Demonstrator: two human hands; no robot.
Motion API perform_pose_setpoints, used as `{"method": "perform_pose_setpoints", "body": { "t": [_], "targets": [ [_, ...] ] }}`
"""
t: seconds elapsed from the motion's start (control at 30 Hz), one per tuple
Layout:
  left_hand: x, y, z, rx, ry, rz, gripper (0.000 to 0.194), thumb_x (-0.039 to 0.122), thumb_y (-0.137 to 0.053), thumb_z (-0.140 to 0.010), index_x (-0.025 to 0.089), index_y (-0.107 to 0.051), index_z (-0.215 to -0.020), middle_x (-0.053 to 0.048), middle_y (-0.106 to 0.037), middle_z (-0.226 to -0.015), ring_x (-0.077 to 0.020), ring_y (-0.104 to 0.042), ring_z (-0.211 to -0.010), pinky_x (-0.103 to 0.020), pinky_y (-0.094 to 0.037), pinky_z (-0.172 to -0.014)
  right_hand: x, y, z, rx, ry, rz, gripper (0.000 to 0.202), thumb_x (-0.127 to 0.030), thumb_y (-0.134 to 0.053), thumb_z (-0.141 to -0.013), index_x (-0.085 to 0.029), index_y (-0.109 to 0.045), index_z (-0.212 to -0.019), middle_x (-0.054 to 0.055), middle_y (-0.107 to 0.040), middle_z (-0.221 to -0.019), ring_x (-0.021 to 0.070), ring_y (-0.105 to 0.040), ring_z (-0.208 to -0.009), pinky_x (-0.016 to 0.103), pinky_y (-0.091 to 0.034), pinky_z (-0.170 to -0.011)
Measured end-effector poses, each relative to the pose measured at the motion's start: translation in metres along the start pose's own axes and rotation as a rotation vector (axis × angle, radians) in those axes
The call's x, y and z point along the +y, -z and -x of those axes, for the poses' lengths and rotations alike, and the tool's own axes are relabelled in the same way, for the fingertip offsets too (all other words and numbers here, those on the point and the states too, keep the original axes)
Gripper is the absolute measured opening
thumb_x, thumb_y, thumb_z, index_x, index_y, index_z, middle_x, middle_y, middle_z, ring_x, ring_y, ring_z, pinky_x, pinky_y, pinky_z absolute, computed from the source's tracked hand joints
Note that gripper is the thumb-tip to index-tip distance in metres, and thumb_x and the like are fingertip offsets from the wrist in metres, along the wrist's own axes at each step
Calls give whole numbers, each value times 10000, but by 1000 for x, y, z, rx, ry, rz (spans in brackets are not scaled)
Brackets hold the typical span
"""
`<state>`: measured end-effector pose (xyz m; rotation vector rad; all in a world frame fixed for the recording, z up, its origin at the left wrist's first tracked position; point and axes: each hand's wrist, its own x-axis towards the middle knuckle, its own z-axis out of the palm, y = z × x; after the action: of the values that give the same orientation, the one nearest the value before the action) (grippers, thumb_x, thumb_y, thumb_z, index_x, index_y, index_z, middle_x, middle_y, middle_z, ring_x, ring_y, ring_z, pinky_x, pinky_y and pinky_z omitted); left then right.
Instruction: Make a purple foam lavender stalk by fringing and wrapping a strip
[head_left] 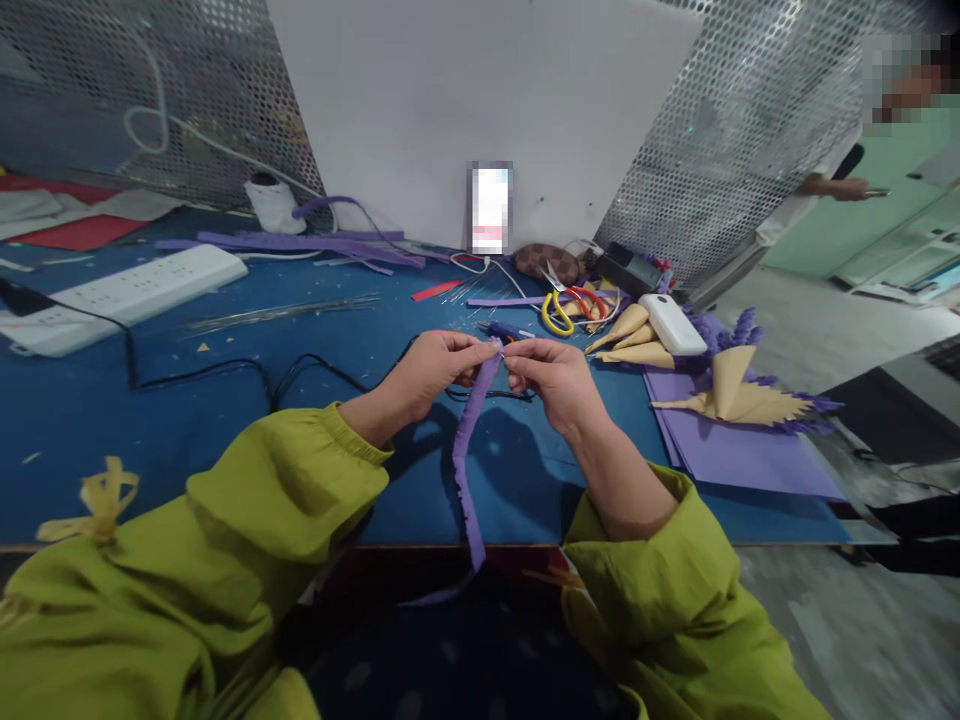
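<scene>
A long purple paper strip (466,455) with a ragged, fringed edge hangs from my fingers and trails past the table's front edge. My left hand (435,372) pinches its upper end between thumb and fingers. Right beside it, my right hand (553,378) is closed on the same end, fingertips almost touching the left thumb. Whether a thin wire lies inside the pinch is too small to tell. Just behind the hands lies a blue glue gun (514,332), partly covered by them.
A white power strip (135,295), thin wires (292,312) and purple strips (300,243) lie left. Scissors with yellow handles (556,315), a white power bank (673,324), tan paper cones (634,340) and purple sheets (750,455) lie right. A phone (490,208) stands behind. Another person's hand (847,190) shows far right.
</scene>
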<state>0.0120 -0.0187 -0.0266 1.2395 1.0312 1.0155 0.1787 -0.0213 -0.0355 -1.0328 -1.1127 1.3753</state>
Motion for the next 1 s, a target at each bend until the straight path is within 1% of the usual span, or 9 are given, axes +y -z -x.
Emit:
{"method": "perform_pose_setpoints", "body": {
  "t": [0.1, 0.17, 0.37, 0.43, 0.5, 0.6, 0.8, 0.9, 1.0],
  "targets": [
    [-2, 2, -2, -14, 67, 50, 243, 354, -819, -598, 148, -742, -699, -18, -679, -658, -107, -552, -597, -240, -432, -609, -1, -1, 1, 14, 64, 17, 158, -201, -765, -556, -151, -717, -699, -27, -629, -527, 99, -568, -474, 226, -473, -475],
    [-1, 3, -2, -3, 83, 53, 216, 330, -813, -593, 149, -746, -690, -27, -696, -675, -112, -564, -603, -244, -432, -609, -1, -3, 2, 30, 107, 52, 143, -198, -746, -575, -151, -716, -707, -27, -625, -512, 105, -567, -471, 230, -476, -476],
    [2, 1, 0, 29, 93, 65, 150, 295, -772, -608, 157, -713, -605, -5, -654, -597, -106, -532, -556, -247, -410, -577, 5, -6, 3, 73, 277, 251, 84, -196, -658, -685, -173, -697, -756, -37, -599, -530, 118, -569, -484, 256, -491, -510],
    [3, -1, 1, 38, 94, 69, 141, 282, -762, -607, 155, -702, -592, 1, -636, -580, -99, -511, -541, -244, -392, -557, 8, -6, 4, 99, 374, 376, 88, -182, -623, -725, -183, -696, -774, -33, -592, -580, 118, -580, -501, 258, -489, -523],
    [4, -2, 2, 52, 91, 85, 134, 271, -758, -601, 151, -698, -589, 9, -615, -565, -93, -490, -528, -241, -371, -537, 9, -5, 5, 125, 506, 517, 120, -160, -588, -766, -189, -702, -791, -19, -590, -653, 117, -592, -531, 263, -487, -547],
    [4, -3, 3, 51, 88, 120, 129, 258, -752, -595, 151, -681, -576, 20, -584, -547, -88, -465, -514, -243, -352, -520, 10, -4, 8, 134, 665, 688, 173, -135, -549, -821, -198, -710, -822, 8, -604, -744, 131, -611, -606, 279, -499, -612],
    [5, -2, 4, 13, 87, 152, 167, 262, -767, -588, 149, -647, -560, 24, -554, -539, -87, -444, -503, -251, -340, -518, 9, -3, 10, 129, 794, 898, 221, -119, -513, -879, -221, -709, -887, 37, -657, -850, 164, -635, -776, 281, -509, -720],
    [5, -1, 3, 13, 85, 152, 231, 323, -792, -598, 143, -648, -573, 35, -521, -518, -81, -428, -497, -245, -329, -510, 11, -3, 10, 111, 856, 1020, 252, -121, -481, -909, -219, -713, -926, 48, -659, -870, 168, -631, -800, 274, -498, -726],
    [3, -1, 2, 25, 69, 124, 279, 368, -796, -618, 152, -632, -555, 53, -468, -487, -73, -383, -477, -241, -313, -494, 13, -3, 11, 92, 883, 1144, 293, -116, -443, -929, -210, -718, -971, 63, -653, -878, 174, -625, -813, 273, -491, -731]
  ]
}}
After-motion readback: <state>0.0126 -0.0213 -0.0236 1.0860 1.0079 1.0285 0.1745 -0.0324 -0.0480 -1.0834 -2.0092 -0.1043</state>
